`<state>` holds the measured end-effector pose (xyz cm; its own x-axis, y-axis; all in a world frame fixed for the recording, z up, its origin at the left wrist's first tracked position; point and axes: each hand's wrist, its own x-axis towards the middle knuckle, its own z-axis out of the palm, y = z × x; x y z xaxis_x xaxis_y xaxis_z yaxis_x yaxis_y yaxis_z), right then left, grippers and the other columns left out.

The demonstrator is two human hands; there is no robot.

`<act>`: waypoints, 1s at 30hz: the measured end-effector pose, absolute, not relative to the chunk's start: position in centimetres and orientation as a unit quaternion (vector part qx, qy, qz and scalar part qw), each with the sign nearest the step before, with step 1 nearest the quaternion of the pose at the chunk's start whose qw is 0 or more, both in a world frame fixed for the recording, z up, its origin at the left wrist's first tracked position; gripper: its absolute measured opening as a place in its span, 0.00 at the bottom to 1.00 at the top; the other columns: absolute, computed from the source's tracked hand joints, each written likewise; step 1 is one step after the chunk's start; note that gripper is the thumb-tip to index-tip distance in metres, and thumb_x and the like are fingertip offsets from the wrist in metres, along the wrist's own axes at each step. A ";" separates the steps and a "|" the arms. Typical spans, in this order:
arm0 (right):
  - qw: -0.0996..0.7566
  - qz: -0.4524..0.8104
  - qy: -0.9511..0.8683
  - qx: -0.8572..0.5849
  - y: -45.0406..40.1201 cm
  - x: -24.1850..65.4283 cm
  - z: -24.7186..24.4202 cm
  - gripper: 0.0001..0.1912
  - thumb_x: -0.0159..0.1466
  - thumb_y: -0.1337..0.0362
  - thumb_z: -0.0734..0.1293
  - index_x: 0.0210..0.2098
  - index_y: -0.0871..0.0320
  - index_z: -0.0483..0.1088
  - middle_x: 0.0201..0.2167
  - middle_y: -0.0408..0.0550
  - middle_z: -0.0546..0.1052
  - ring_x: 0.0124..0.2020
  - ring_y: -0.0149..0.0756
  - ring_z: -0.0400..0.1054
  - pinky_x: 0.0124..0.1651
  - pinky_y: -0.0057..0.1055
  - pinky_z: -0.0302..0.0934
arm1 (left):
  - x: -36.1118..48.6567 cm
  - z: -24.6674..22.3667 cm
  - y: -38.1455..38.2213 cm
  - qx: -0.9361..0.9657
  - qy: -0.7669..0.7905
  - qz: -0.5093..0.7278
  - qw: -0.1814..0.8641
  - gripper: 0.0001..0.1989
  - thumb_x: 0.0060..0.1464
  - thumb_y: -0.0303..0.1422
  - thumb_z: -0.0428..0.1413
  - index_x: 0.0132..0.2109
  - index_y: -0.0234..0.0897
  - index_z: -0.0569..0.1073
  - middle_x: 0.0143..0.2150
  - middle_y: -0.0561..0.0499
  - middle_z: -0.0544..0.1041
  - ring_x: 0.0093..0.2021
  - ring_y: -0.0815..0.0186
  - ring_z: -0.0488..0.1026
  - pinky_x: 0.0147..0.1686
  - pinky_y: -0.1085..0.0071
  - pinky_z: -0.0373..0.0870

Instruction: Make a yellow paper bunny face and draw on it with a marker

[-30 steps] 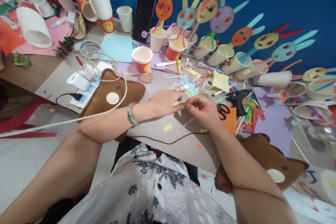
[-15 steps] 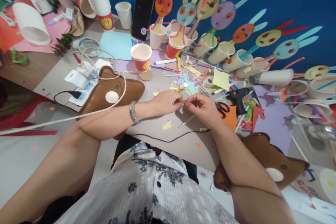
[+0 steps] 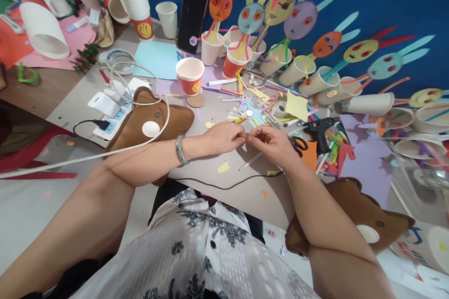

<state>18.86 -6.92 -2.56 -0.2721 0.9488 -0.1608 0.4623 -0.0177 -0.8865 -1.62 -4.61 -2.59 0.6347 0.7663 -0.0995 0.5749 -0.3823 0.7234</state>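
Observation:
Fingertip to fingertip above the table, my left hand [image 3: 224, 138] and my right hand [image 3: 269, 144] both pinch a small orange piece [image 3: 246, 138]. Fingers cover most of it, so its exact shape does not show. A clear thin stick [image 3: 249, 162] lies just below my right hand. Beyond the hands is a small yellow tube with a white cap [image 3: 243, 117]. Scissors with black handles [image 3: 299, 146] and a black glue gun [image 3: 318, 133] lie to the right of my right hand. A red and white paper cup [image 3: 190, 77] stands beyond my left forearm.
Paper cups with rabbit-faced straw figures [image 3: 251, 18] line the blue wall. A phone [image 3: 192, 14] leans there. Brown star-shaped cushions [image 3: 168, 117] sit under both forearms. A power strip [image 3: 112, 119] with cables is at left. Paper scraps and straws [image 3: 259, 98] litter the middle.
Both hands keep nearly the same pose, with the orange piece still pinched between them. The whole view has shifted very slightly. Nothing else has visibly moved.

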 end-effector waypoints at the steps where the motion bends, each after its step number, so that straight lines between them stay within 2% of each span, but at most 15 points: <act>1: 0.259 0.461 -0.652 -0.544 -6.9 18.9 -2.6 0.17 0.59 0.48 0.73 0.29 0.55 0.72 0.25 0.45 0.76 0.26 0.34 0.68 0.31 0.32 0.63 | -1.6 -2.6 -4.6 0.824 0.409 0.125 0.373 0.09 0.64 0.32 0.54 0.39 0.35 0.79 0.34 0.49 0.80 0.33 0.65 0.72 0.36 0.68 0.66; 5: 0.255 0.420 -0.641 -0.590 -6.5 19.4 -3.1 0.15 0.58 0.50 0.72 0.29 0.55 0.72 0.26 0.46 0.78 0.26 0.34 0.67 0.30 0.32 0.61 | -1.6 -2.5 -4.8 0.844 0.418 0.103 0.319 0.12 0.66 0.33 0.52 0.42 0.35 0.80 0.38 0.46 0.82 0.36 0.63 0.75 0.38 0.67 0.68; 8: 0.215 0.384 -0.651 -0.618 -6.1 19.7 -3.9 0.11 0.58 0.55 0.70 0.28 0.55 0.74 0.25 0.46 0.79 0.25 0.36 0.69 0.30 0.32 0.61 | -1.5 -1.8 -5.4 0.874 0.403 0.057 0.264 0.16 0.69 0.35 0.49 0.43 0.35 0.81 0.41 0.43 0.83 0.40 0.59 0.78 0.38 0.65 0.68; 12: 0.193 0.323 -0.686 -0.622 -6.1 19.5 -4.8 0.08 0.57 0.58 0.69 0.27 0.55 0.75 0.25 0.46 0.80 0.26 0.37 0.70 0.31 0.34 0.61 | -1.3 -1.2 -6.6 0.904 0.369 -0.010 0.216 0.18 0.69 0.34 0.47 0.41 0.33 0.81 0.38 0.41 0.82 0.40 0.56 0.79 0.36 0.63 0.67; 15: 0.203 0.299 -0.698 -0.619 -6.2 19.2 -5.0 0.07 0.57 0.58 0.69 0.27 0.54 0.76 0.25 0.46 0.80 0.25 0.37 0.69 0.30 0.34 0.61 | -1.2 -1.7 -7.2 0.920 0.342 -0.013 0.191 0.16 0.69 0.31 0.48 0.41 0.33 0.81 0.35 0.41 0.81 0.39 0.56 0.79 0.35 0.64 0.65; 20: 0.222 0.317 -0.681 -0.622 -6.1 19.5 -4.5 0.10 0.55 0.56 0.73 0.32 0.56 0.77 0.18 0.41 0.73 0.20 0.33 0.63 0.25 0.32 0.57 | -1.2 -2.7 -7.6 0.934 0.328 -0.009 0.144 0.16 0.68 0.29 0.49 0.54 0.30 0.78 0.36 0.39 0.81 0.38 0.55 0.80 0.34 0.63 0.64; 24: 0.254 0.326 -0.666 -0.621 -6.0 19.9 -3.6 0.11 0.55 0.58 0.72 0.36 0.56 0.75 0.22 0.41 0.74 0.18 0.29 0.59 0.23 0.30 0.55 | -1.3 -2.9 -8.2 0.937 0.328 -0.022 0.122 0.25 0.68 0.30 0.50 0.69 0.26 0.65 0.36 0.38 0.82 0.37 0.54 0.80 0.32 0.63 0.64; 26: 0.259 0.323 -0.665 -0.622 -5.9 19.9 -3.2 0.12 0.56 0.58 0.72 0.38 0.56 0.76 0.25 0.42 0.75 0.19 0.29 0.59 0.24 0.31 0.56 | -1.3 -2.7 -8.5 0.937 0.326 -0.029 0.122 0.28 0.68 0.31 0.51 0.71 0.24 0.61 0.37 0.38 0.82 0.37 0.55 0.80 0.32 0.64 0.65; 30: 0.262 0.319 -0.680 -0.606 -4.9 19.1 -3.2 0.21 0.55 0.56 0.74 0.46 0.56 0.76 0.30 0.44 0.78 0.21 0.30 0.60 0.27 0.32 0.58 | -1.5 -1.8 -8.8 0.935 0.327 -0.040 0.130 0.30 0.69 0.36 0.52 0.71 0.20 0.60 0.42 0.34 0.82 0.41 0.54 0.80 0.34 0.64 0.66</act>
<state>19.13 -4.90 -3.24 -0.1293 0.9911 -0.0301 0.6565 0.0629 -0.7517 -1.47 -8.80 -1.85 0.7833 0.6008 -0.1599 0.6216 -0.7525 0.2178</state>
